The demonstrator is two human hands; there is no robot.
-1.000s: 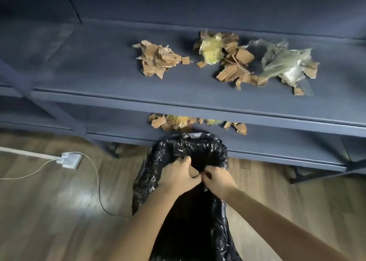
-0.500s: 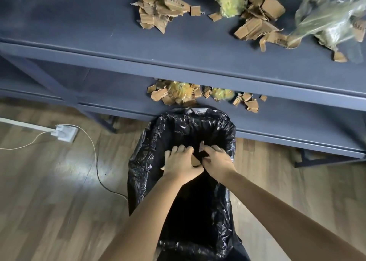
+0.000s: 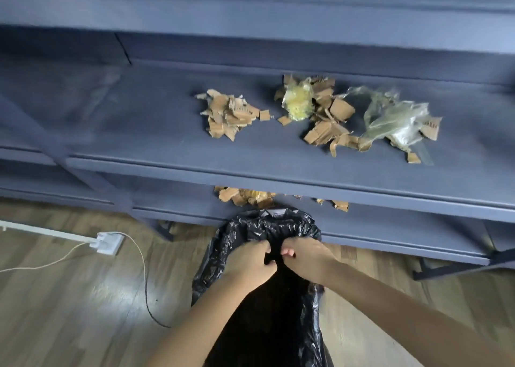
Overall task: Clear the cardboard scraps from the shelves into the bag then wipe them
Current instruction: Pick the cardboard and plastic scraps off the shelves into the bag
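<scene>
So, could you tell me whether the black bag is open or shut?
Open: the black plastic bag shows a dark mouth, with both hands at its near rim.

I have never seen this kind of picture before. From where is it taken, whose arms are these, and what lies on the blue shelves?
There is one camera, worn on a person's head, looking forward and down. The arms are that person's own. The left hand and right hand hold the near edge of a black bag standing on the wooden floor. On the upper shelf lie cardboard scraps, mixed further right with clear plastic. More scraps lie on the lower shelf, behind the bag.
</scene>
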